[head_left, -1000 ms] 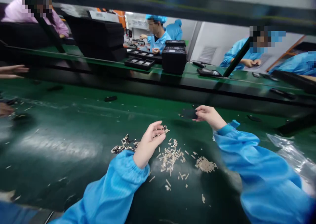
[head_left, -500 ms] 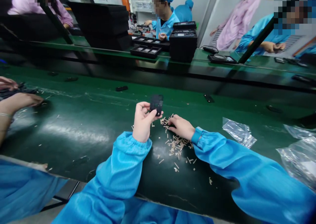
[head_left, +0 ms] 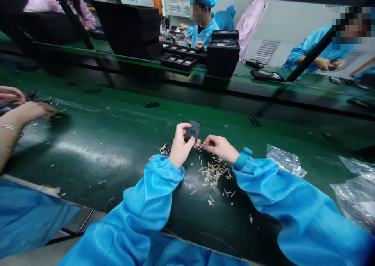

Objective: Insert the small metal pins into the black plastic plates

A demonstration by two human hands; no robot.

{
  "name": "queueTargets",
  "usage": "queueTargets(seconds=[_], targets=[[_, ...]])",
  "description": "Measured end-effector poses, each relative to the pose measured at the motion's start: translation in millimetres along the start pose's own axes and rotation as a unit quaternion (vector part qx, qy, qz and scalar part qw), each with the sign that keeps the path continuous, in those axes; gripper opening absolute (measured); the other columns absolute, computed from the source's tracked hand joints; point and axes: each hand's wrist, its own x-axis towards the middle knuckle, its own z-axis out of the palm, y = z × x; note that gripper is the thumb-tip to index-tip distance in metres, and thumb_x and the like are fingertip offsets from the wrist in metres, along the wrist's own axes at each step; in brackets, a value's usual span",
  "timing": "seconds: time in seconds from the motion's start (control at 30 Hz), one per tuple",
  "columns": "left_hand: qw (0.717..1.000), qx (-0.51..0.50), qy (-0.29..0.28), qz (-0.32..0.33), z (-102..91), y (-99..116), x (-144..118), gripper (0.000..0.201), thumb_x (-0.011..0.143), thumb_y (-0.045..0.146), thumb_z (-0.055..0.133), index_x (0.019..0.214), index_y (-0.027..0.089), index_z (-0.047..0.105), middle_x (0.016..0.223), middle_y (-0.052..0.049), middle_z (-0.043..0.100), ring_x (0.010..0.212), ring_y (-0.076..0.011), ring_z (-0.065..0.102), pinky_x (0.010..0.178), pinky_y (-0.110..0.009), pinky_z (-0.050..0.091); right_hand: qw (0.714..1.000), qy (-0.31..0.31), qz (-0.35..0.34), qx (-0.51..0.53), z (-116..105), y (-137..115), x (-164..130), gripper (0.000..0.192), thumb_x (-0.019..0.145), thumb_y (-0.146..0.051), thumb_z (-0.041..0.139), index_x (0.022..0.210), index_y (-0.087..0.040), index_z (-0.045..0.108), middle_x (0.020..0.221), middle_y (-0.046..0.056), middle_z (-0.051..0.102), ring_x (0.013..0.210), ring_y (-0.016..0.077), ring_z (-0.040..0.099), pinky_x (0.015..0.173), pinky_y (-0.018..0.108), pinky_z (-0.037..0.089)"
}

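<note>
My left hand grips a flat black plastic part by its edges, thumb on the near side, and holds it tilted above the green bench. Just to the right is my right hand, its thumb and fingertips pinched together close to the part's lower corner. Whatever lies between those fingertips is too small to make out. Below the right hand, small beige strips are scattered in a loose pile. A smaller cluster of strips and dark bits lies left of my left wrist.
Clear plastic bags lie on the right. Black parts are spaced along the green bench. At the left edge, a co-worker's hand works over dark pieces. Black trays are stacked on the raised shelf opposite, where other people sit.
The black part has turned and come slightly lower and to the right with my left hand. My right hand has lifted from the strips and shifted right, fingers pinched. The camera view has shifted slightly.
</note>
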Motion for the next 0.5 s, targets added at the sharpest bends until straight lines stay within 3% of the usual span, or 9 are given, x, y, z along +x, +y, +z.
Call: queueTargets(seconds=[0.17, 0.3, 0.5], targets=[[0.998, -0.043, -0.006, -0.037, 4.6, 0.4, -4.0, 0.040, 0.063, 0.011, 0.061, 0.086, 0.021, 0.030, 0.077, 0.005, 0.052, 0.062, -0.0116, 0.063, 0.062, -0.030, 0.055, 0.992, 0.045, -0.003, 0.120, -18.8, -9.6, -33.8, 0.011, 0.073, -0.018, 0.056, 0.069, -0.018, 0.046, 0.062, -0.004, 0.051, 0.056, 0.0096, 0.049, 0.054, 0.023, 0.041], [0.991, -0.059, -0.070, -0.099, 10.0, 7.7, -11.7, 0.020, 0.069, 0.017, 0.056, 0.080, 0.017, 0.039, 0.074, 0.000, 0.057, 0.071, -0.0140, 0.063, 0.059, -0.024, 0.050, 0.968, 0.090, -0.007, 0.235, -27.1, -23.2, -69.9, 0.014, 0.074, -0.023, 0.057, 0.072, -0.019, 0.044, 0.065, -0.003, 0.050, 0.059, 0.0100, 0.050, 0.056, 0.024, 0.042], [0.986, -0.036, -0.117, -0.109, 17.0, 12.0, -19.4, 0.008, 0.073, 0.016, 0.055, 0.075, 0.014, 0.048, 0.067, 0.000, 0.059, 0.055, -0.0062, 0.052, 0.052, -0.018, 0.037, 0.914, 0.153, -0.010, 0.375, -21.9, -17.5, -87.1, 0.018, 0.073, -0.026, 0.063, 0.073, -0.019, 0.047, 0.068, -0.002, 0.053, 0.062, 0.0100, 0.053, 0.057, 0.024, 0.044]])
